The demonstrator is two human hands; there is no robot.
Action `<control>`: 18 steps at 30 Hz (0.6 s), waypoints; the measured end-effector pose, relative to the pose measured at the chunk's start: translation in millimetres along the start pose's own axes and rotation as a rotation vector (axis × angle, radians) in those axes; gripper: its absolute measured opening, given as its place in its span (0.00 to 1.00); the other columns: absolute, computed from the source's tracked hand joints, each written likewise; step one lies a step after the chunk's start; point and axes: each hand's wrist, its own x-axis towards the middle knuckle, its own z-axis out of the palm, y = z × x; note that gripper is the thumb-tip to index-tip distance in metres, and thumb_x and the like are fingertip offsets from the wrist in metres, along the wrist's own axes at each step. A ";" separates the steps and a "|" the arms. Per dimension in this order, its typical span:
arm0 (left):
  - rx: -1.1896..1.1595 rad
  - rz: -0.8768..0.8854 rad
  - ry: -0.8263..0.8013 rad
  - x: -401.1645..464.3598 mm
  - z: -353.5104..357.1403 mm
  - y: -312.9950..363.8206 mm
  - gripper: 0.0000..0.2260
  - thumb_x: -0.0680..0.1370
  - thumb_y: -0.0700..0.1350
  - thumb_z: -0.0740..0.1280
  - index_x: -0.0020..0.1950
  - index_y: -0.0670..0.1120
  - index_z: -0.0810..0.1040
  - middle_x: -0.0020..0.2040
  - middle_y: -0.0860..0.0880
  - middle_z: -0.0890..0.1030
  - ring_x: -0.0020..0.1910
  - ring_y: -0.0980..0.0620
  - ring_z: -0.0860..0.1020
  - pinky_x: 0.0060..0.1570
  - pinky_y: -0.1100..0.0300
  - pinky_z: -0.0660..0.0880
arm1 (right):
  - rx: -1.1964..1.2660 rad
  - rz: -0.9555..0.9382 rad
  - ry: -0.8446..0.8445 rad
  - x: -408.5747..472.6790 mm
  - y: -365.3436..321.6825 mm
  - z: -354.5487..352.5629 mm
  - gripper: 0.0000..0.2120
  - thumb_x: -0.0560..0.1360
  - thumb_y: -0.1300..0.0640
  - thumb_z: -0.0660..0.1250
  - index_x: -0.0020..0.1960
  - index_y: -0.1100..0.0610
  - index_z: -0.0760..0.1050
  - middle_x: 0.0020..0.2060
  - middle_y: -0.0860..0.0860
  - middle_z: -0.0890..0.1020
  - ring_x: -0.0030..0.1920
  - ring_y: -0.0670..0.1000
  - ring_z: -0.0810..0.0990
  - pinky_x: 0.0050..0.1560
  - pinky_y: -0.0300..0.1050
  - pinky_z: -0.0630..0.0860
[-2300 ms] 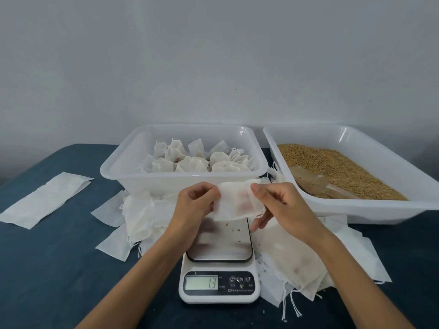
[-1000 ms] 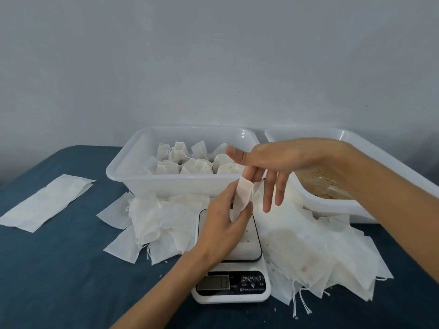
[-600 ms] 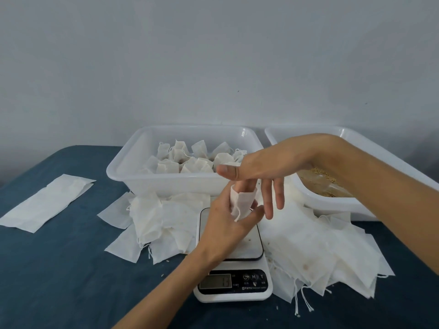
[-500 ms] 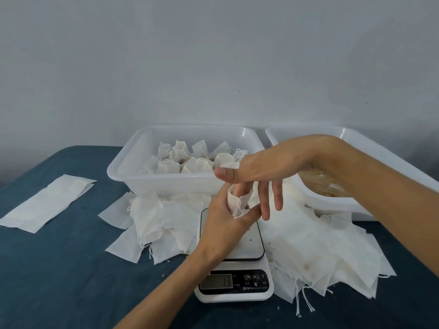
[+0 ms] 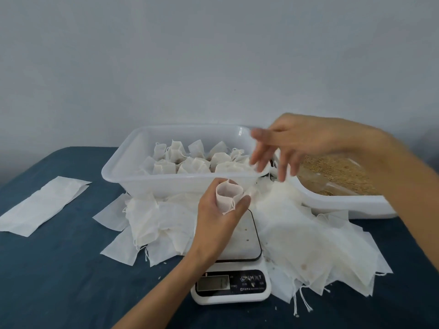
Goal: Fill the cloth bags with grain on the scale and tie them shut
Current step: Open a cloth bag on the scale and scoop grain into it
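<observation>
Bag (image 5: pixel 227 195), one small white cloth one, is being held upright above the far end of the scale (image 5: pixel 231 276), its long axis running up and down and its mouth, rounded open, facing up. The left hand (image 5: pixel 219 218) is wrapping it, fingers and thumb curled round its sides. One scale is sitting nearest, its display facing the person, though I cannot read the digits; a few loose grains are lying on its plate. Two heaps of flat bags are spreading on the table (image 5: pixel 54 276), one heap (image 5: pixel 152 224) left of the scale and a bigger heap (image 5: pixel 316 252) right of it, strings trailing off its near edge; I cannot count them. One flat white sheet (image 5: pixel 40 206) is lying alone, well off to the left. The right hand (image 5: pixel 292 143) is hanging blurred in the air above and beyond the bag, fingers spread and pointing down, holding nothing. Farther back, two white tubs are standing side by side: the left tub (image 5: pixel 142 179) is holding roughly a dozen tied bags (image 5: pixel 197 160), the right tub (image 5: pixel 351 203) grain (image 5: pixel 342 172).
</observation>
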 end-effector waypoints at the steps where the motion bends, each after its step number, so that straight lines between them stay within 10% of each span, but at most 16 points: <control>1: -0.009 0.001 -0.001 0.2 0.3 0.5 0.08 0.77 0.47 0.76 0.48 0.52 0.78 0.43 0.56 0.80 0.42 0.55 0.79 0.45 0.39 0.81 | -0.020 0.020 0.125 -6.7 20.7 -7.8 0.26 0.74 0.28 0.63 0.48 0.49 0.85 0.46 0.49 0.87 0.37 0.56 0.87 0.31 0.39 0.80; 4: -0.018 0.000 -0.018 1.0 2.4 -1.2 0.08 0.75 0.50 0.75 0.50 0.54 0.79 0.45 0.54 0.82 0.44 0.52 0.81 0.46 0.49 0.78 | -0.310 0.328 0.393 -25.9 95.3 -27.4 0.10 0.75 0.44 0.72 0.47 0.51 0.83 0.47 0.50 0.87 0.40 0.49 0.86 0.38 0.39 0.79; 7: -0.015 -0.020 -0.035 5.6 4.2 -2.9 0.10 0.74 0.52 0.75 0.53 0.55 0.79 0.46 0.52 0.84 0.45 0.51 0.81 0.48 0.47 0.78 | -0.540 0.591 0.240 -34.0 155.6 -22.6 0.18 0.74 0.45 0.75 0.58 0.54 0.81 0.58 0.49 0.83 0.52 0.49 0.80 0.54 0.43 0.76; 18: -0.082 -0.032 -0.063 27.0 19.4 -6.6 0.08 0.74 0.47 0.74 0.51 0.54 0.80 0.48 0.52 0.83 0.45 0.56 0.80 0.45 0.66 0.75 | -0.599 0.633 0.381 -17.4 216.6 -20.0 0.14 0.79 0.50 0.69 0.44 0.61 0.79 0.40 0.55 0.82 0.40 0.52 0.79 0.45 0.48 0.77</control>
